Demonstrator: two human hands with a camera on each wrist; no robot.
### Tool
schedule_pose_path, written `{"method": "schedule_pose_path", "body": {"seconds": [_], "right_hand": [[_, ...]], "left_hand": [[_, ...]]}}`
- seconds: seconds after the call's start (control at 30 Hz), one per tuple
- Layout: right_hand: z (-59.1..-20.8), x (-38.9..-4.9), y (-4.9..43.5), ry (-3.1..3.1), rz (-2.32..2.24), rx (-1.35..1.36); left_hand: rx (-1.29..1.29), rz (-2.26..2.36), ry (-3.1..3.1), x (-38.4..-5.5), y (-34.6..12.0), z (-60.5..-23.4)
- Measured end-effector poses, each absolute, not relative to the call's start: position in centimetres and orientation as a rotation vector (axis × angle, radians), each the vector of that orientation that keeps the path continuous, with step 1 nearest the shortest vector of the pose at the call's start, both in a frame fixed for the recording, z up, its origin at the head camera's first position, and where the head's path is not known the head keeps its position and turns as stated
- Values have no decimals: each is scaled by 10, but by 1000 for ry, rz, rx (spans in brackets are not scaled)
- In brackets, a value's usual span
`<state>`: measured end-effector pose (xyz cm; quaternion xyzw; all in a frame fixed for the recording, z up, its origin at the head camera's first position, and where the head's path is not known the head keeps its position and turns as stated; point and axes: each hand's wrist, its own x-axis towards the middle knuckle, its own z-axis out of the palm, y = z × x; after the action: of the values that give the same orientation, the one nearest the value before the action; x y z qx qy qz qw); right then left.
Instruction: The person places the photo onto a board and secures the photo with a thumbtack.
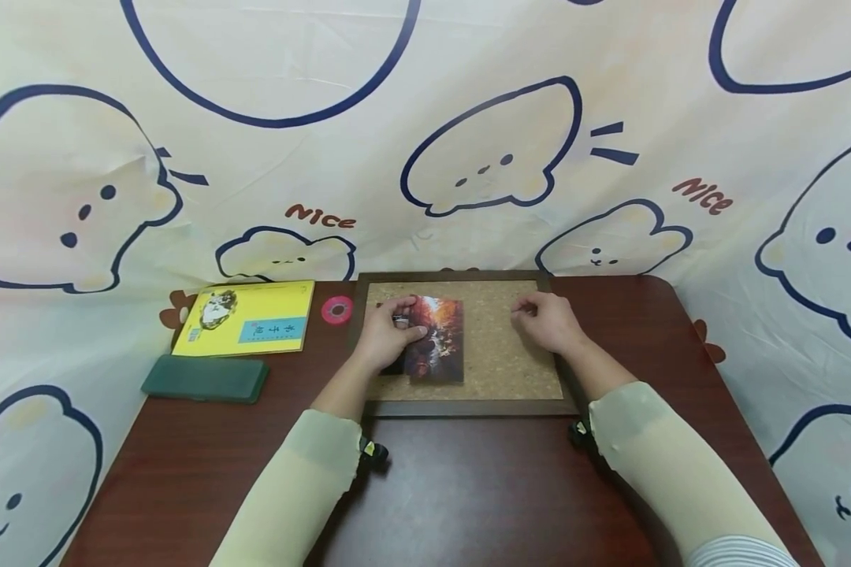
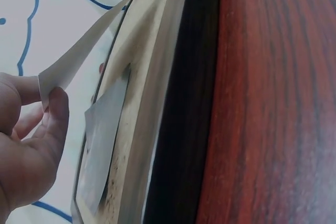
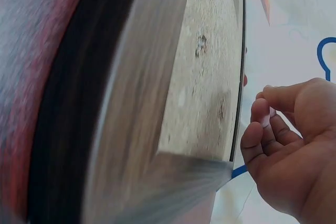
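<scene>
My left hand point(image 1: 386, 335) pinches a photo print point(image 1: 436, 339) of a red and orange autumn scene between thumb and fingers. In the left wrist view the held print point(image 2: 73, 59) is tilted up above the cork board point(image 1: 499, 362). A second, darker photo point(image 1: 393, 366) lies on the board's left part, mostly covered by hand and print. Over the board's right side, my right hand point(image 1: 548, 321) has thumb and forefinger together and the other fingers curled. A small pale bit point(image 3: 266, 119) shows at its fingertips; I cannot tell what it is.
The cork board's brown frame point(image 1: 468, 408) lies on the dark wooden table point(image 1: 482, 488). To its left are a red tape roll point(image 1: 336, 310), a yellow book point(image 1: 276, 299) and a green case point(image 1: 206, 379). A printed cartoon cloth point(image 1: 369, 173) hangs behind the table.
</scene>
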<state>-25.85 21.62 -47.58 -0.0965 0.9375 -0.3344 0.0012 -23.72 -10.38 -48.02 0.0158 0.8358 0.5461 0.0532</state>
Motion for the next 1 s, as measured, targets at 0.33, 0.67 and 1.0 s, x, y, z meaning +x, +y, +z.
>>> {"method": "schedule_pose_path", "body": {"seconds": [0.33, 0.67, 1.0], "right_hand": [[-478, -265, 193, 2908, -1045, -317], [-477, -271, 169, 2861, -1059, -373], [-479, -277, 152, 2830, -1091, -391]], "left_hand": [[57, 1579, 2579, -244, -89, -486], [110, 1466, 2654, -249, -74, -488], [203, 1270, 2773, -256, -58, -491]]}}
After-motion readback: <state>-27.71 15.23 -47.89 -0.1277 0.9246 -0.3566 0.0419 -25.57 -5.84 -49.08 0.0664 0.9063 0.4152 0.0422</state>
